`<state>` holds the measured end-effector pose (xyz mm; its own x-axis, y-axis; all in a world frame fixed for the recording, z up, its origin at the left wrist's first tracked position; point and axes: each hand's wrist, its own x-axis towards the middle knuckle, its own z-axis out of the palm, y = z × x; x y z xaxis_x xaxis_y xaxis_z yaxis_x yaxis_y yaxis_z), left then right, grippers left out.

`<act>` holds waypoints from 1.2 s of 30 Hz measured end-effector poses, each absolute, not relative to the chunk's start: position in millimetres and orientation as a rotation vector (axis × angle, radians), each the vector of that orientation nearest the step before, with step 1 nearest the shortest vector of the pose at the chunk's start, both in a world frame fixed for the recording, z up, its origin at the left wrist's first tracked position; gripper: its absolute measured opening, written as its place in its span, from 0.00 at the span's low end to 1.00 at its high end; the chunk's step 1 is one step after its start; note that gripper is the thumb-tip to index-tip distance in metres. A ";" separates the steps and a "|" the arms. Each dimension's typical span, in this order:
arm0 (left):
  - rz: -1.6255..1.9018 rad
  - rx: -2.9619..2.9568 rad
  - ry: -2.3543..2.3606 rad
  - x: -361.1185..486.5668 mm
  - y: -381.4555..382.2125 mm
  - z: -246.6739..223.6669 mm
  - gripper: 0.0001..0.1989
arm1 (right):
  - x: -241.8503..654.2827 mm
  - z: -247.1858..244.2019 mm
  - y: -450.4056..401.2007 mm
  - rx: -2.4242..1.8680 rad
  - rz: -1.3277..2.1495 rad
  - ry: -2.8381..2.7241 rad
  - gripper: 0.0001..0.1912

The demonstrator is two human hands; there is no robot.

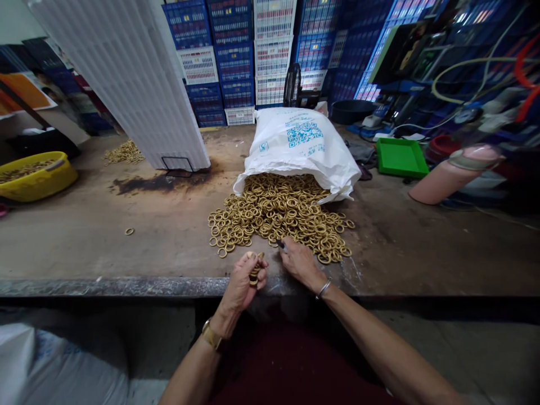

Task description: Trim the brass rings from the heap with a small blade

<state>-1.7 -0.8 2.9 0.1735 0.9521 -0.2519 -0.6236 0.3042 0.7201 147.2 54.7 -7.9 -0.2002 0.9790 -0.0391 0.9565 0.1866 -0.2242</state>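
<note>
A heap of gold-coloured metal rings (pixel 282 216) spills from the mouth of a white woven sack (pixel 295 140) onto the table. My left hand (pixel 247 275), at the table's front edge, is closed round several of these rings, which show stacked between thumb and fingers. At the near edge of the heap, my right hand (pixel 301 262) has its fingers drawn together. A small black pointed thing (pixel 280 244) sticks out at its fingertips; its kind is too small to tell. A single loose ring (pixel 129 231) lies apart on the left of the table.
A yellow basin (pixel 37 175) of rings stands far left. A tall white ribbed panel (pixel 139 79) rests by a wire stand (pixel 178 163), with a small ring pile (pixel 124 152) behind. At right are a green tray (pixel 401 158) and a pink bottle (pixel 455 171). Stacked crates (pixel 236 62) line the back.
</note>
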 end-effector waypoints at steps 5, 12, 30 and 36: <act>1.225 0.402 0.759 -7.0 2.3 -7.7 0.10 | 135.4 -11.6 62.7 -2.020 0.220 -2.260 0.15; 1.174 0.246 0.674 -9.6 5.3 -8.8 0.10 | 130.9 -11.8 71.2 -2.045 0.239 -2.308 0.12; 1.094 0.800 1.230 13.6 7.0 -11.4 0.16 | 140.4 -16.7 48.1 -1.543 0.588 -2.106 0.08; 1.106 1.021 1.348 9.8 6.7 -8.3 0.11 | 139.8 -8.4 47.6 -1.468 0.955 -1.871 0.08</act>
